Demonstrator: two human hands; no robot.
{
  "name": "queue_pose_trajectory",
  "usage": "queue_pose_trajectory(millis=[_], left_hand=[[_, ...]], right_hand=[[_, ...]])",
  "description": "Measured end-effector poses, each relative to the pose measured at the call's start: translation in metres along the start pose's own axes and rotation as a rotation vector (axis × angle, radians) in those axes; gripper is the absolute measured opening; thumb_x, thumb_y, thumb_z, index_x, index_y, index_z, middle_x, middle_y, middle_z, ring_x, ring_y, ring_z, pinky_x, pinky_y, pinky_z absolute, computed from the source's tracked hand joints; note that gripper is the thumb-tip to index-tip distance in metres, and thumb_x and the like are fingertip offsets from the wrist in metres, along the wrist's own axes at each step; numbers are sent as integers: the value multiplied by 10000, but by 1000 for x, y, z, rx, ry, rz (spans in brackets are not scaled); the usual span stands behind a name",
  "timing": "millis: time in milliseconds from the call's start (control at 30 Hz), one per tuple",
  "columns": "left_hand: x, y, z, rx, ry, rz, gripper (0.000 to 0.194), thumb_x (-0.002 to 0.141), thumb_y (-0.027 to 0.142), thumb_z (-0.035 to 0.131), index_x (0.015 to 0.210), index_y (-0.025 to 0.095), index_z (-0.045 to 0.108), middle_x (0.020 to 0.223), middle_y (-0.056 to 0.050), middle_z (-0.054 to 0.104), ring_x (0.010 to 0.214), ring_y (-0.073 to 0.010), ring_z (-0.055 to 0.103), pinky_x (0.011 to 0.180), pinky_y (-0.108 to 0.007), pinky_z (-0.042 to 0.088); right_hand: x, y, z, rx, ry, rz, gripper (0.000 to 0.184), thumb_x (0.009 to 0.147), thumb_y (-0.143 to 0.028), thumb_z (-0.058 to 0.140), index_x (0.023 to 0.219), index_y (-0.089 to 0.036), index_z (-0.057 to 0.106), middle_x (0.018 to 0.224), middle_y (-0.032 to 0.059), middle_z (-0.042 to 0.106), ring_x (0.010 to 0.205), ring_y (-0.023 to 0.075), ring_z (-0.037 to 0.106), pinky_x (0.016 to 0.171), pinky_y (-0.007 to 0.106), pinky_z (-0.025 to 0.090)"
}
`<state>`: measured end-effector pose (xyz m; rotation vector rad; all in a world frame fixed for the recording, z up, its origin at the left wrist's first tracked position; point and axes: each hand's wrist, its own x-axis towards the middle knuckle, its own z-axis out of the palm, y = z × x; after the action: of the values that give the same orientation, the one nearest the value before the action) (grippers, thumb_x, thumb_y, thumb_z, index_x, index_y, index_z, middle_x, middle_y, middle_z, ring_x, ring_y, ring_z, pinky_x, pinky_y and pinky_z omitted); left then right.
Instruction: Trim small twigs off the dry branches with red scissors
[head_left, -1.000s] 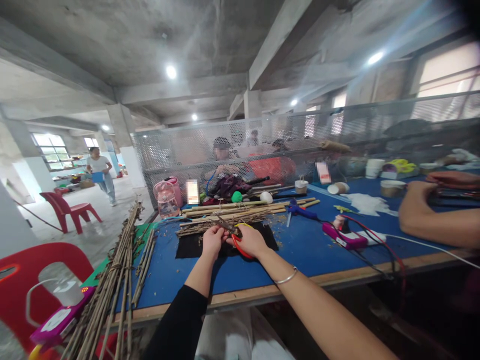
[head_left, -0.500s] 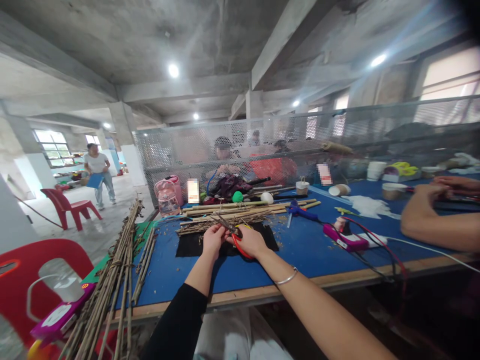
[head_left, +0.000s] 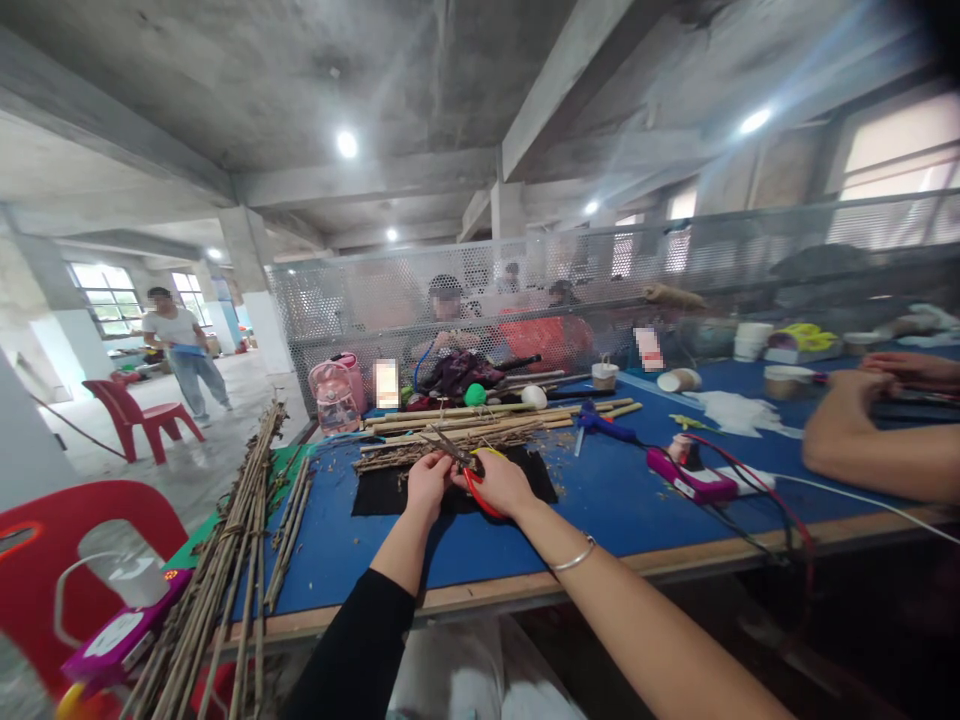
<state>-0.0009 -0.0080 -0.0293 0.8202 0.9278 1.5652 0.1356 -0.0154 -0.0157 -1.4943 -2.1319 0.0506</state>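
My right hand (head_left: pixel 501 482) is closed around the red handles of a pair of scissors (head_left: pixel 474 480), whose blades point up and to the left. Close against it, my left hand (head_left: pixel 429 483) is pinched by the blades; what its fingers hold is too small to make out. Both hands are above a black cloth (head_left: pixel 382 494) on the blue tabletop (head_left: pixel 480 555). Just beyond them lies a heap of thin dry twigs (head_left: pixel 390 457), with several pale sticks (head_left: pixel 442 422) behind it.
A bundle of long dry stalks (head_left: pixel 225 550) leans over the table's left edge. To the right are a blue glue gun (head_left: pixel 604 420), a purple power strip (head_left: pixel 694 478) with cables, and a co-worker's arm (head_left: pixel 862 435). A perforated metal screen (head_left: pixel 337 310) stands behind.
My hands and the scissors stay almost in the same place. In the background at left, a walking person has moved slightly to the left.
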Motion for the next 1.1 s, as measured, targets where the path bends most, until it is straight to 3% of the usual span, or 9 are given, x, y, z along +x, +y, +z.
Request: queue_pose_trajectory(millis=[267, 667, 900, 1100], left_hand=[[-6, 4, 2, 60, -51, -46, 293, 484, 283, 731, 651, 136, 541, 587, -11, 592, 496, -88, 532, 477, -201, 410], [-1, 0, 0, 164, -2, 69, 239, 524, 287, 697, 627, 129, 550, 514, 4, 561, 441, -80, 492, 450, -193, 366], [0, -1, -1, 236, -13, 153, 160, 575, 258, 654, 621, 131, 567, 524, 2, 570, 452, -89, 494, 471, -205, 379], [-3, 4, 0, 172, 5, 146, 159, 569, 246, 666, 621, 130, 570, 506, 18, 552, 443, -70, 474, 471, -190, 375]], right_hand=[[2, 3, 4, -22, 39, -27, 429, 730, -569, 509, 901, -176, 525, 899, 80, 593, 865, 201, 545, 703, 279, 371], [2, 1, 2, -23, 18, -16, 439, 727, -578, 508, 896, -173, 526, 913, 85, 590, 886, 213, 544, 716, 286, 367], [1, 3, 2, 2, 7, -4, 460, 727, -616, 473, 904, -194, 522, 858, 59, 614, 795, 195, 574, 636, 266, 360], [0, 1, -1, -26, -24, 47, 467, 717, -633, 477, 898, -208, 545, 857, 55, 639, 813, 202, 592, 640, 264, 367]])
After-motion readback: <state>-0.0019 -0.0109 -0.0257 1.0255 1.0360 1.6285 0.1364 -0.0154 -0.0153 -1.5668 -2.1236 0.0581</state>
